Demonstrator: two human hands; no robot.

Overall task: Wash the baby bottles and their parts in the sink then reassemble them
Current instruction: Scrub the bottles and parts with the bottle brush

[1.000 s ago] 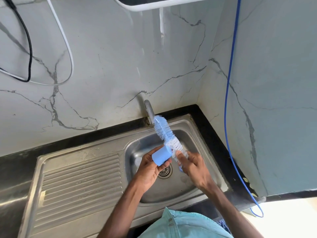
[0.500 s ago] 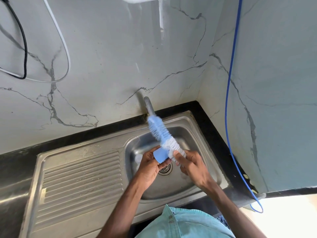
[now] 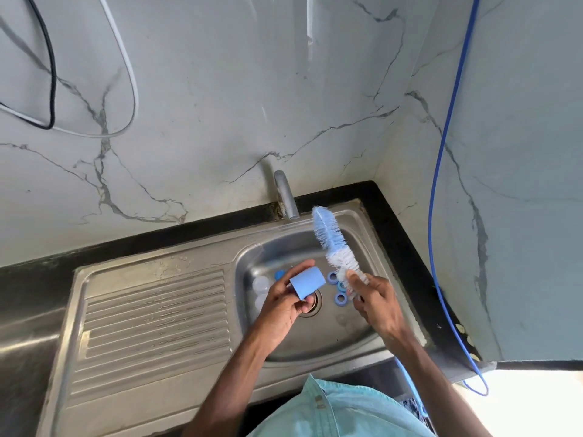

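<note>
My left hand (image 3: pixel 285 302) grips a light blue bottle cap (image 3: pixel 307 282) over the steel sink basin (image 3: pixel 318 339), its open end turned toward me. My right hand (image 3: pixel 377 305) holds a blue and white bottle brush (image 3: pixel 331 239) by the base of its bristles, the tip pointing up toward the tap (image 3: pixel 285 195). The brush is apart from the cap, to its right. In the basin lie several blue rings (image 3: pixel 340 298), a blue part (image 3: pixel 279 274) and clear bottle pieces (image 3: pixel 261 283), partly hidden by my left hand.
A ribbed steel draining board (image 3: pixel 151 313) stretches to the left of the basin. Marble walls close in behind and on the right. A blue hose (image 3: pixel 437 197) hangs down the right wall; black and white cables (image 3: pixel 52 77) loop at the upper left.
The brush has come out of the blue cap and swung to the right. My hands have drawn apart, which uncovers the rings and clear parts in the basin.
</note>
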